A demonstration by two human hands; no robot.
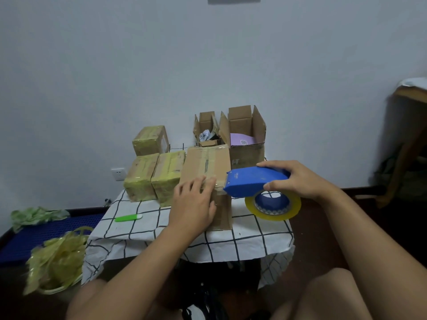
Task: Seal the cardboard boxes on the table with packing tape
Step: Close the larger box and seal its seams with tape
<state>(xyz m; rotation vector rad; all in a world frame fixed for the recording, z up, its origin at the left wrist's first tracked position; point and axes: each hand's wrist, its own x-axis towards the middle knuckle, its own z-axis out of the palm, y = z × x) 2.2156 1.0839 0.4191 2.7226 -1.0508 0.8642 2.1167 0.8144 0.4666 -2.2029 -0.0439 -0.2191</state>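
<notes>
A closed brown cardboard box stands in the middle of the small table, with a tape strip along its top seam. My left hand lies on the box's near top edge, fingers pressing the tape end down. My right hand grips a blue tape dispenser holding a yellowish tape roll, its front end against the box's near right corner. Three boxes wrapped in yellowish tape sit at the left. Two open boxes stand at the back.
A green marker-like tool lies on the checked tablecloth at the left front. A heap of used yellowish tape sits on the floor at the left, beside a blue mat. A wooden piece of furniture stands at the right.
</notes>
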